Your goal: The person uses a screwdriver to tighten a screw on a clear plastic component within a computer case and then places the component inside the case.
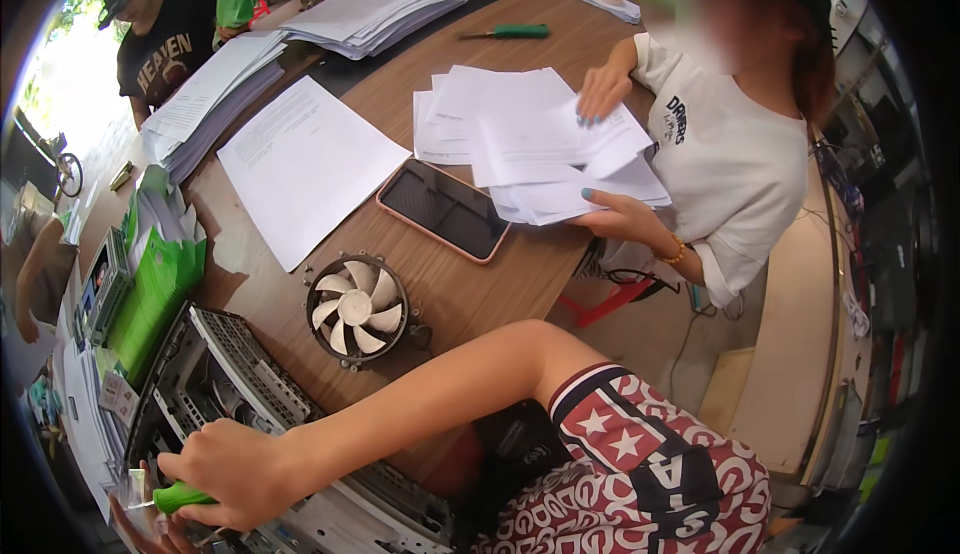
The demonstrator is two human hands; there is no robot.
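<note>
My right hand [235,474] reaches across to the lower left, its fingers wrapped round the green handle of a screwdriver [183,497]. The shaft points left, toward a small pale part [136,484] at the edge of an opened metal computer case [232,349]. Only some fingers of my left hand [140,531] show, beside the screwdriver tip at the lower left rim; whether they grip anything is hidden. Just beyond the case, a round CPU cooler fan [355,307] with pale, dusty blades lies on the wooden table [275,299].
A phone [445,209] and a large paper sheet [312,169] lie past the fan. On the right, a person's hands [606,84] handle loose papers [540,139]. Paper stacks [375,9], another green-handled tool [515,31] and a green folder [155,289] surround the work area.
</note>
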